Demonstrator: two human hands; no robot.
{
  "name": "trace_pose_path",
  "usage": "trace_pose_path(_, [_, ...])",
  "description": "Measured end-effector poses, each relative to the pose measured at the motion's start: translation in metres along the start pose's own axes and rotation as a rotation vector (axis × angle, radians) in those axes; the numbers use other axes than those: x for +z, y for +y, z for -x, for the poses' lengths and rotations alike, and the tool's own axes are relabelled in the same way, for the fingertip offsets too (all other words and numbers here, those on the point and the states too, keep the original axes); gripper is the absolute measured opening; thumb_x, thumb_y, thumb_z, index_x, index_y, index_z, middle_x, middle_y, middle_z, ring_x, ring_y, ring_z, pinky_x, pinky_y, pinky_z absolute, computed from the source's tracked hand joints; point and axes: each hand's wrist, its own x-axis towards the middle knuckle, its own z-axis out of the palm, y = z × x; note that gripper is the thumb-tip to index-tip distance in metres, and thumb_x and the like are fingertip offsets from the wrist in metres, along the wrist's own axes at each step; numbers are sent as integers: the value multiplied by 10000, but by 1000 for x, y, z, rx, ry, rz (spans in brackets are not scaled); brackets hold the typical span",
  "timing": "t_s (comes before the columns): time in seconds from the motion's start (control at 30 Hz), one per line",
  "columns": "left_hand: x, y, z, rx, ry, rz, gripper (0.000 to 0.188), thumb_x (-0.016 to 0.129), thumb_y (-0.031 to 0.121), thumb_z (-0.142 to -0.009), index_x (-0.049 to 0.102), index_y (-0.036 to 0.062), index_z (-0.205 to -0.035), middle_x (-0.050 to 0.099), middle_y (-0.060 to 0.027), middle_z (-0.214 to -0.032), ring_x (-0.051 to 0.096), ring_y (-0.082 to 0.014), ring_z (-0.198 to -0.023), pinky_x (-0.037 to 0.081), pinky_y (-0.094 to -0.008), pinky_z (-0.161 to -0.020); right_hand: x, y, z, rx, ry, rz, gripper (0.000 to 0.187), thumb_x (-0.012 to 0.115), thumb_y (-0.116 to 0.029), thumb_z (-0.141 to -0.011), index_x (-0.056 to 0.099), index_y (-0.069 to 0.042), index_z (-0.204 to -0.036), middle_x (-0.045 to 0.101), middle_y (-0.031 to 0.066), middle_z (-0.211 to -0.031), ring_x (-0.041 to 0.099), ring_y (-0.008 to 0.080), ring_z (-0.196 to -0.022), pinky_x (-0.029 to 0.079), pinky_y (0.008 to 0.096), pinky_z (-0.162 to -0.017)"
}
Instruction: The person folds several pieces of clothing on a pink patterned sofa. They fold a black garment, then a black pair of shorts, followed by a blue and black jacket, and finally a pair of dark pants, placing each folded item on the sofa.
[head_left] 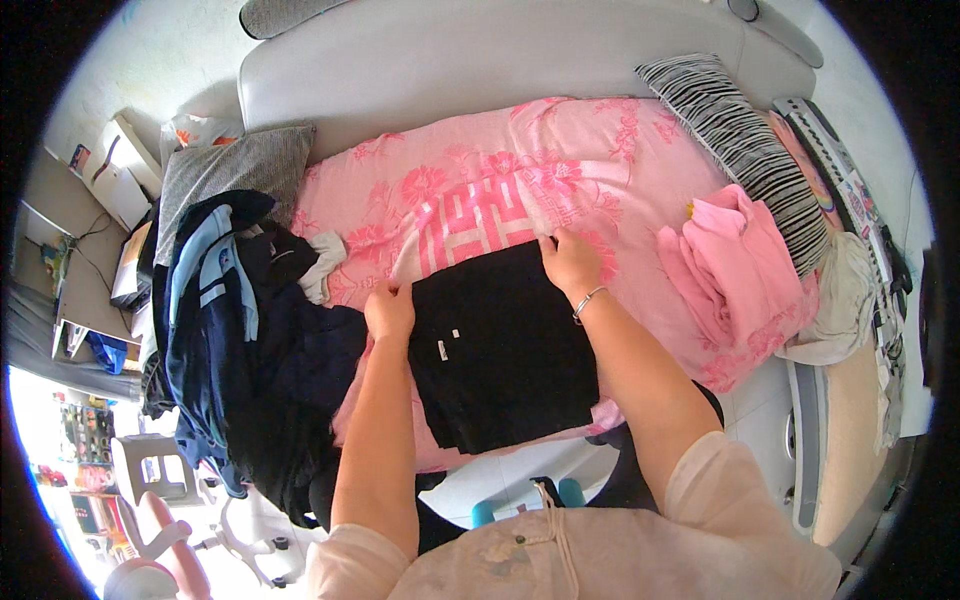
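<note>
A black garment (pixel 505 350), folded into a rough square, lies on the near edge of a pink bedspread (pixel 380 200). Two small white marks show on its left half; whether it is a top or trousers I cannot make out. My left hand (pixel 391 311) pinches its far left corner between thumb and fingers. At the far right corner my right hand (pixel 571 262) grips the cloth in the same way, a silver bracelet (pixel 588 304) on that wrist. The garment's near edge reaches close to my body.
Dark and light-blue clothes (pixel 215 270) are heaped on the left, beside a grey cushion (pixel 240 165). A folded pink garment (pixel 730 260) lies on the right, near a striped pillow (pixel 745 140). A white keyboard-like object (pixel 830 150) stands at the far right, a white chair (pixel 160 470) at lower left.
</note>
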Motion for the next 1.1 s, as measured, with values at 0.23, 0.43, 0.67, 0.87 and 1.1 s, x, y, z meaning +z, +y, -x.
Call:
trace_pose_path(0.23, [18,-20,1,-36,305,12,259,605,256,-857,651,5,-813,649,-193,-796,624,-366,-746,485,-426,-688,22,18,-3,-83,255,89,282,511,-294,-909,588,-36,-823,636,162,-787,615,356,-745,460,493,-676])
trace_pose_path(0.43, [-8,4,21,133,274,18,180,596,169,-859,580,8,-936,585,-217,-993,556,-411,-921,457,-453,-779,-15,-13,16,-219,239,15,227,604,-232,-858,551,-17,-909,612,192,-907,585,369,-848,451,470,-719])
trace_pose_path(0.67, [5,11,91,417,-17,-314,613,536,393,-903,384,76,-1405,281,-213,-1480,273,-376,-1367,255,-539,-1075,-14,-18,99,-501,-23,71,609,487,-447,-915,388,-62,-1377,366,202,-1428,321,339,-1339,288,510,-1061])
trace_pose_path(0.87, [-24,-11,111,302,6,-91,721,640,342,-847,342,-50,-1374,297,-287,-1434,288,-430,-1328,258,-457,-1099,-37,11,119,-287,158,-87,642,622,-354,-850,402,11,-1331,414,238,-1359,409,372,-1244,336,477,-1026])
trace_pose_path(1.1, [-44,-10,175,-34,-63,337,771,786,240,-719,384,-78,-1295,477,-259,-1227,484,-365,-1134,404,-411,-972,-53,35,178,149,16,-582,591,701,-377,-787,513,42,-1159,613,229,-992,592,383,-921,467,431,-793])
